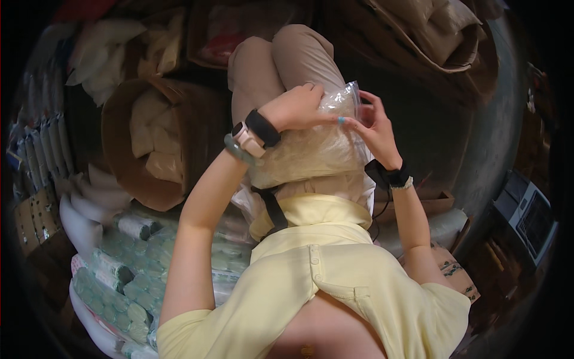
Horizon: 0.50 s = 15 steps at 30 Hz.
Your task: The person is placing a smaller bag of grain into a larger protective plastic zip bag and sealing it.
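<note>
A clear plastic zip bag (311,157) with pale, whitish contents lies across my lap, its top edge turned up at the right. My left hand (299,109) rests over the bag's upper part, with its thumb stretched along the plastic toward the other hand. At the bag's upper right corner, my right hand (378,127) grips the zip edge between thumb and fingers. Some left fingertips are hidden behind the hand and the crumpled plastic. What exactly fills the bag is hard to make out.
An open cardboard box (128,170) holding pale packets stands to my left. Below it sit wrapped packs of greenish rolls (140,263). Another large carton (418,54) with brown paper is at the far right. A grey screened device (529,212) stands at the right edge.
</note>
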{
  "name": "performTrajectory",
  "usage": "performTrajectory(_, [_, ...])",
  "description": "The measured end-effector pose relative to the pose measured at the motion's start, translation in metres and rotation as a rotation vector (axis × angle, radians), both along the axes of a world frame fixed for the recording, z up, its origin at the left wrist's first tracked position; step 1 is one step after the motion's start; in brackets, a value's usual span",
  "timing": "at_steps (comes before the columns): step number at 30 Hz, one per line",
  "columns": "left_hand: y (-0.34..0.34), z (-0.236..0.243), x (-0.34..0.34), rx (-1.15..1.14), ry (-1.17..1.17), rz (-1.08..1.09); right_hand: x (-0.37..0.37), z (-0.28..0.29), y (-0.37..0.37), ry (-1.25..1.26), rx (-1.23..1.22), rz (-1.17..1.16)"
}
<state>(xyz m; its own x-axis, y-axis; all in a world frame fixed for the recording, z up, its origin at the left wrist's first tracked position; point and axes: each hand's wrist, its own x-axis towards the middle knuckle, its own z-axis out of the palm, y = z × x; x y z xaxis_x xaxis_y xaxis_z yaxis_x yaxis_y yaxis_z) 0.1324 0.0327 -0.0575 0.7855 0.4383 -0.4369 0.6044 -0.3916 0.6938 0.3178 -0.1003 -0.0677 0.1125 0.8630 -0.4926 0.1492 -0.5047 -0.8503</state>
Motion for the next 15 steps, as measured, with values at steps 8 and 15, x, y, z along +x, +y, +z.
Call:
performTrajectory(8, [0.033, -0.019, 0.031, -0.345, -0.169, -0.066, 0.005, -0.003, 0.000, 0.037, 0.123, -0.169])
performTrajectory(15, [0.029, -0.032, 0.033, -0.341, -0.249, 0.032, 0.003, -0.001, 0.014, 0.277, 0.064, -0.103])
